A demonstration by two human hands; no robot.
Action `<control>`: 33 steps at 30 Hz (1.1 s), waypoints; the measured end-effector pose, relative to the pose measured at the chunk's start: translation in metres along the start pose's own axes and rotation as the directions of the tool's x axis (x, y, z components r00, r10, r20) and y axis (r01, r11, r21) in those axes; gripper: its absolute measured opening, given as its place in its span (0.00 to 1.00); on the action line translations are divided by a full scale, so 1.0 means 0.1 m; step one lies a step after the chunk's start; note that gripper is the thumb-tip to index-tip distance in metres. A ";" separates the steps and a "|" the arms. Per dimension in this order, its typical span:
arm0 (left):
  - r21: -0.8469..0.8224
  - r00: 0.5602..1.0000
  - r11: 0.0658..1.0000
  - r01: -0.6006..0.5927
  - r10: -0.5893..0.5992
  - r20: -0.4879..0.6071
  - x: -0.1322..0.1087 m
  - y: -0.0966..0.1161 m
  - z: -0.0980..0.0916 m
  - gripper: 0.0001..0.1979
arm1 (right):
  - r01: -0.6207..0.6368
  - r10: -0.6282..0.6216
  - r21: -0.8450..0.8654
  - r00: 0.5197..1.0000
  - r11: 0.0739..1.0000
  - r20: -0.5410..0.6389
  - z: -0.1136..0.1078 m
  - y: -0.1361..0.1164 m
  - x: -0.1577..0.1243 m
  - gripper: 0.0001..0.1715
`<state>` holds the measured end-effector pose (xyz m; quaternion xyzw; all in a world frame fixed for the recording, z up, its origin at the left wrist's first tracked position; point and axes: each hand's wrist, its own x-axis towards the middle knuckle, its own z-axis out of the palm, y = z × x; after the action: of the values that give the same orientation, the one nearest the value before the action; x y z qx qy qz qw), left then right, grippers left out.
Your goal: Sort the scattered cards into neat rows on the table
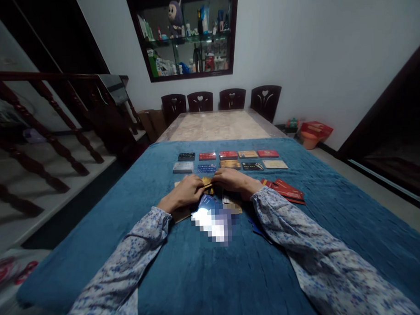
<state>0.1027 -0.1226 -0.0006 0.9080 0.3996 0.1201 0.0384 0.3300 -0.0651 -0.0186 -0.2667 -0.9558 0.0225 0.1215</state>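
Observation:
Between my two hands is a gold card [206, 181], with the fingertips of my left hand [186, 191] pressed on its left side. My right hand [231, 179] has its fingers bent together at the card's right edge. Just below them lie blue cards [209, 202], partly blurred out, and a pale and gold card [234, 205]. A brown card [181, 215] shows under my left wrist. Red cards [289, 191] are fanned out right of my right wrist, and dark blue ones [256, 225] peek from under my right sleeve.
Beyond my hands two rows of card piles lie on the blue cloth [159, 278], among them a black pile [186, 156] and a silver pile [183, 167]. Chairs [200, 102] stand at the marble table's [226, 125] far end.

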 end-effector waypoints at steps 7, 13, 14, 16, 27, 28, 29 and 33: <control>-0.085 0.994 0.996 0.014 -0.023 -0.107 -0.02 -0.05 -0.01 0.13 | 0.004 -0.006 -0.022 0.997 1.000 -0.078 -0.07 0.00 -0.03 0.13; -0.170 0.983 0.986 -0.006 -0.026 -0.184 -0.02 -0.11 -0.01 0.18 | -0.039 0.037 -0.007 0.989 0.999 -0.140 -0.08 -0.03 -0.04 0.14; -0.180 0.980 0.984 -0.002 -0.034 -0.196 -0.02 -0.12 -0.01 0.19 | -0.047 0.046 -0.001 0.988 0.999 -0.151 -0.07 -0.03 -0.04 0.14; -0.203 0.975 0.979 0.000 -0.045 -0.216 -0.01 -0.13 0.00 0.19 | -0.065 0.065 0.005 0.983 0.998 -0.171 -0.05 -0.03 -0.03 0.13; -0.241 0.944 0.969 0.046 -0.121 -0.306 0.03 -0.19 0.13 0.25 | -0.214 0.223 0.065 0.951 0.975 -0.213 0.04 -0.09 0.02 0.20; -0.238 0.941 0.970 0.054 -0.129 -0.312 0.03 -0.19 0.14 0.24 | -0.235 0.245 0.072 0.946 0.969 -0.213 0.04 -0.09 0.02 0.21; -0.233 0.939 0.971 0.060 -0.134 -0.316 0.04 -0.18 0.15 0.23 | -0.256 0.266 0.075 0.940 0.964 -0.214 0.04 -0.10 0.03 0.21; -0.211 0.933 0.975 0.068 -0.137 -0.333 0.06 -0.17 0.19 0.22 | -0.298 0.300 0.043 0.933 0.954 -0.200 0.04 -0.14 0.03 0.18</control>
<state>0.0988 -0.1061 -0.0206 0.8422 0.4334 0.3144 0.0631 0.3192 -0.0752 -0.0207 -0.4091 -0.8865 0.0190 0.2156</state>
